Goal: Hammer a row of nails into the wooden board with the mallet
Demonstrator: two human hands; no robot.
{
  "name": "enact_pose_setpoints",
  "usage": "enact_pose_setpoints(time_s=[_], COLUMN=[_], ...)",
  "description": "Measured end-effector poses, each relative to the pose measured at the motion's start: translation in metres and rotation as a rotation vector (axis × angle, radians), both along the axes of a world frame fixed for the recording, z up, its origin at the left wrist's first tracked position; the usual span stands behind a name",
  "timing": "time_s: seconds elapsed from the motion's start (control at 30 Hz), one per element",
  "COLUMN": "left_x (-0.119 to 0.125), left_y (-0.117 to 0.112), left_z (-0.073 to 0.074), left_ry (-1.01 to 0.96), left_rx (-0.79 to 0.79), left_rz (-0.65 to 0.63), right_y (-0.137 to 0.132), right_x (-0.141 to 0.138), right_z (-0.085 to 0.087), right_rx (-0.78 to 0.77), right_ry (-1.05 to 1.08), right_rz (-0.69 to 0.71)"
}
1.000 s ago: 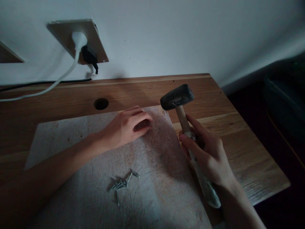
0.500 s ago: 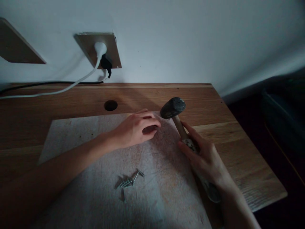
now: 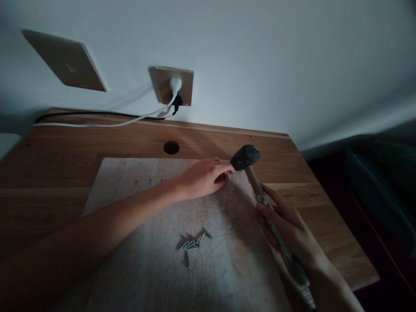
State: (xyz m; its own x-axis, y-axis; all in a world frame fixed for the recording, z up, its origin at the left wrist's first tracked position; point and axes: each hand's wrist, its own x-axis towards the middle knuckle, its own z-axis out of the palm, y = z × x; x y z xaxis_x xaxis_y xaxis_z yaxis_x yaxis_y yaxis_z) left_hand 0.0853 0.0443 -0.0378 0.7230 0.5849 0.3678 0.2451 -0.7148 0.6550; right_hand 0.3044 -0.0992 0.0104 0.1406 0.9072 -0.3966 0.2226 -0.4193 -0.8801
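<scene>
My right hand [image 3: 289, 225] is wrapped around the wooden handle of a rubber mallet [image 3: 246, 157] with a black head and worn tape on its grip. The mallet head is raised over the far right corner of a pale wooden board [image 3: 156, 208], close to my left fingertips. My left hand [image 3: 208, 177] rests at the board's far edge, thumb and index finger pinched around a small, dim metal piece that looks like a nail [image 3: 226, 177]. A small pile of loose nails [image 3: 191, 244] lies mid-board. Several dark dots run in a row left of my left wrist.
The board lies on a wooden desk [image 3: 308, 190] with a round cable hole [image 3: 171, 147]. Behind stands a white wall with a socket [image 3: 186, 86], a white plug [image 3: 175, 84] and a blank plate [image 3: 69, 63]. White and black cables run along the desk's back. Dark fabric [image 3: 380, 186] lies at right.
The view has shifted left, so things appear further right. The mallet head has come nearer to my left fingertips. Both hands keep their grips.
</scene>
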Motion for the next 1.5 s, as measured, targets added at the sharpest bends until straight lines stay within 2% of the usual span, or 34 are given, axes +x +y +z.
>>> enact_pose_setpoints(time_s=[0.13,0.27,0.4,0.57,0.73,0.97,1.13,1.3,1.5], left_x=[0.001,0.002,0.003,0.004,0.004,0.001,0.001,0.001,0.001], left_y=[0.000,0.000,0.001,0.002,0.002,0.000,0.000,0.000,0.000], left_z=[0.000,-0.003,-0.006,-0.008,-0.008,-0.005,-0.005,-0.002,-0.002], left_ry=[-0.007,-0.027,-0.052,-0.067,-0.063,-0.108,-0.082,-0.090,-0.074], left_rx=[-0.029,-0.117,-0.134,-0.148,-0.171,-0.183,-0.180,-0.138,-0.188], left_rz=[0.040,0.051,0.051,0.062,0.052,0.043,0.041,0.050,0.053], right_y=[-0.010,-0.033,-0.055,-0.062,-0.061,-0.064,-0.063,-0.058,-0.059], right_x=[-0.008,-0.019,-0.035,-0.048,-0.045,-0.037,-0.045,-0.050,-0.050], right_z=[0.004,0.018,0.032,0.042,0.038,0.025,0.025,0.026,0.026], right_rx=[0.071,0.068,0.053,0.028,0.034,0.037,-0.010,-0.038,-0.027], right_ry=[0.007,-0.054,-0.230,-0.344,-0.306,-0.276,-0.292,-0.281,-0.248], right_rz=[-0.068,-0.152,-0.136,-0.106,-0.122,-0.058,-0.128,-0.110,-0.116])
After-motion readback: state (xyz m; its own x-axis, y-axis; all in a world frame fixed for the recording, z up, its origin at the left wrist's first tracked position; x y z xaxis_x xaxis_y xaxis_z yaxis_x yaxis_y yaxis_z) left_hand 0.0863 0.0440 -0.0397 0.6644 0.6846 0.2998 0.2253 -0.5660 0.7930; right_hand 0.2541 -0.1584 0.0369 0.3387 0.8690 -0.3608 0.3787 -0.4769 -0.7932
